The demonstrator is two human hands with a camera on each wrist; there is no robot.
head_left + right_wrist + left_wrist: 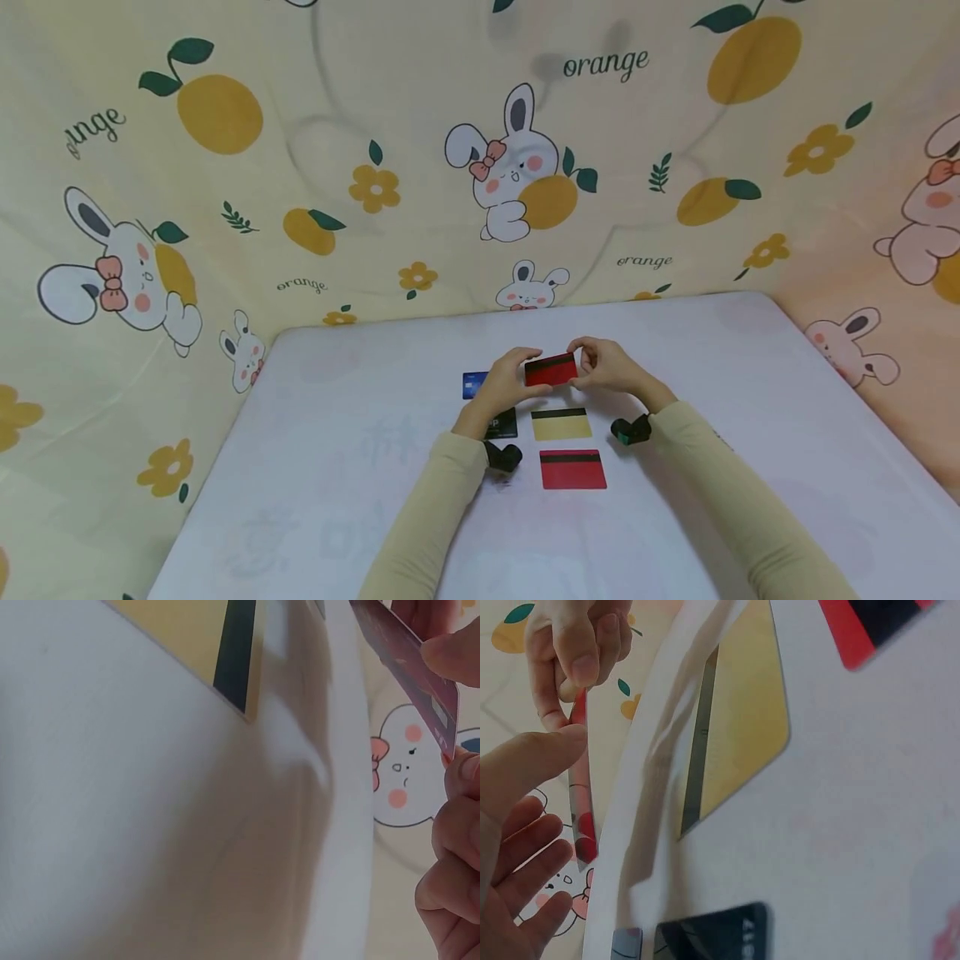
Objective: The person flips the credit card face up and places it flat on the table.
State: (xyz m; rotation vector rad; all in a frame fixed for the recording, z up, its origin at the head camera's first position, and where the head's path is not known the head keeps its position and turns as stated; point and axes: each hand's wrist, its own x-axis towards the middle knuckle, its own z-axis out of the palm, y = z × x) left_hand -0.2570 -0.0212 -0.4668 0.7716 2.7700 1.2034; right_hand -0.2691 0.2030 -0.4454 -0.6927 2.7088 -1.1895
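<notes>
Head view: a red card (551,372) with a dark stripe is held up off the white table (322,450), between two hands. The left hand (502,385) grips its left end, thumb at the lower edge and a finger at the upper; the left wrist view shows that hand's other fingers spread apart. The right hand (609,367) pinches the right end, its remaining fingers curled in. Nearer the person, a gold card (562,426) lies flat, then a second red card (573,473), both striped. A blue card (473,384) and a black card (507,426) are partly hidden by the left hand and wrist. Behind the table is a cream cloth (420,100) printed with rabbits, oranges and flowers
</notes>
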